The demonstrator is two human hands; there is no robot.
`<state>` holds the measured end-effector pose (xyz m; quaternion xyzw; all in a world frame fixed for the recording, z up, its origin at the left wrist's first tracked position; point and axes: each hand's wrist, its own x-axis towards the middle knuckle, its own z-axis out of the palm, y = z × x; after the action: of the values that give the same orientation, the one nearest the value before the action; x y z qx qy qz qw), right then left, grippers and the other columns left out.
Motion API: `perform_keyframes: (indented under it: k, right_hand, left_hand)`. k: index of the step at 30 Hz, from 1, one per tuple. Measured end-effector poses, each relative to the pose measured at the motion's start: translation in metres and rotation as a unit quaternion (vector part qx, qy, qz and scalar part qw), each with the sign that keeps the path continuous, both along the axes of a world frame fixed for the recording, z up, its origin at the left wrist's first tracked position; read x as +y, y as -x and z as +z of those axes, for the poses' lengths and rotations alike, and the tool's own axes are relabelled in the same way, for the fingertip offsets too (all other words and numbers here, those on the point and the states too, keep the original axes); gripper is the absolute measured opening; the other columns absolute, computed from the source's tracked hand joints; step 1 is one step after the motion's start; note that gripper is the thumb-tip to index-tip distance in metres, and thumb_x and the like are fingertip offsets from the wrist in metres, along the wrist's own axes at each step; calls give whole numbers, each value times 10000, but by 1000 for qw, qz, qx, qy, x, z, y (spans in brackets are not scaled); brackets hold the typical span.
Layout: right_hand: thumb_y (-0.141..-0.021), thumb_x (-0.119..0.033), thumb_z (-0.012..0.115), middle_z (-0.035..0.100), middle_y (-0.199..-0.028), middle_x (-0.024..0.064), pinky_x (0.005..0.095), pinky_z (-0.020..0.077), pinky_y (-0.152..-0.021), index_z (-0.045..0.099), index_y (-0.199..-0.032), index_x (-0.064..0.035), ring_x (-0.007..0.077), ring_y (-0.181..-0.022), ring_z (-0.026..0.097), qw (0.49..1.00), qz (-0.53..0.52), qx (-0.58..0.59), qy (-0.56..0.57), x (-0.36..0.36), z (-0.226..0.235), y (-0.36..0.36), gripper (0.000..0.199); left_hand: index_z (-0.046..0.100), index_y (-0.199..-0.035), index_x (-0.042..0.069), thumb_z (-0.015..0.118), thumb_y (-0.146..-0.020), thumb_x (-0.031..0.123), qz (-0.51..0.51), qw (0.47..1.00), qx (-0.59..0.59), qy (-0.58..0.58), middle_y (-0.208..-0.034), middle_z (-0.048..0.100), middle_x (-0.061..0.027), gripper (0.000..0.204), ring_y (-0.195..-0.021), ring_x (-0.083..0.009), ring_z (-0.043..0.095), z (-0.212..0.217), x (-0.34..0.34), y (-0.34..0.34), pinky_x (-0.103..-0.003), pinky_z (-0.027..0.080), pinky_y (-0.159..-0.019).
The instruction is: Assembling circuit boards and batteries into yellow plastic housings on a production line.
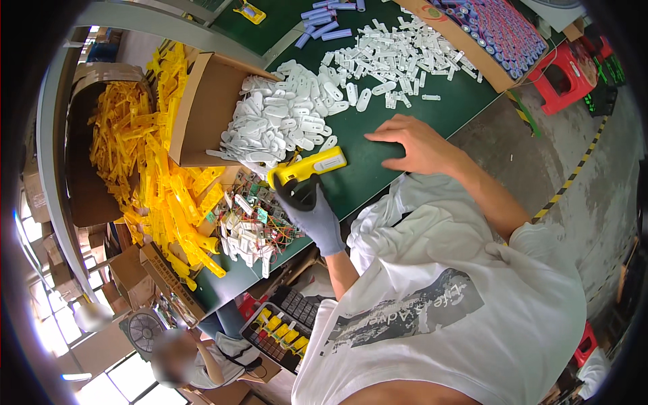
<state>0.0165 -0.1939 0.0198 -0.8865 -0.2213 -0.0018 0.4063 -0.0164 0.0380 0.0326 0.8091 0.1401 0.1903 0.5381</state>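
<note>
1. Green matting covers the workbench (378, 158) I am looking down on, with bare concrete floor and a yellow-black striped line beyond its edge.
2. My left hand (312, 212), in a grey glove with dark fingertips, is closed around the darker end of a yellow plastic casing (308, 166); the casing lies nearly flat, just above the mat near the bench edge.
3. My right hand (412, 143) is bare and open, palm down, fingers spread flat on the mat, a little apart from the casing.
4. Just beside the casing, a heap of white plastic shells (287, 118) spills out of a tipped cardboard box (202, 111).
5. More small white pieces (398, 57) lie scattered further along the mat, with a few lilac cylinders (324, 20) past them.
6. A carton of upright lilac-blue cells (496, 30) sits at the far corner, and a red stool (563, 74) stands on the floor near it.
7. Near my gloved hand lies a tangle of small circuit boards with wires (250, 223), and next to that a big pile of yellow casings (158, 169).
8. A tray (277, 331) holding yellow parts sits lower down, and another person (216, 361) is seated beside it.
</note>
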Motion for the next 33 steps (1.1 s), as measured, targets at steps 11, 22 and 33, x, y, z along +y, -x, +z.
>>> perform_keyframes:
  k: [11, 22, 33]
  right_hand:
    - [-755, -89, 725, 641, -1021, 53, 375, 489, -790, 651, -971, -68, 272, -888, 617, 988, -10, -74, -137, 60, -24, -3, 229]
    - [-726, -162, 744, 613, -1093, 60, 373, 470, -863, 652, -986, -83, 263, -1011, 573, 994, 3, -89, -68, 50, -8, -14, 287]
    - [-706, -158, 772, 660, -1024, 92, 353, 493, -820, 646, -1099, -24, 262, -935, 586, 989, 111, -79, -62, 14, -11, -23, 434]
  left_hand:
    - [617, -1025, 3, 699, -771, 9, -32, 973, -26, -225, -848, 623, -104, 266, -700, -206, 592, -14, 13, 17, -306, 481, -665]
    - [616, -1094, 91, 753, -695, 182, -306, 853, -2, -423, -1147, 564, -133, 432, -1088, -353, 514, 16, 18, -38, -438, 402, -943]
    - [622, -943, 61, 686, -755, 109, -362, 874, -22, -322, -1002, 617, -114, 204, -933, -343, 565, 5, 27, -42, -422, 425, -840]
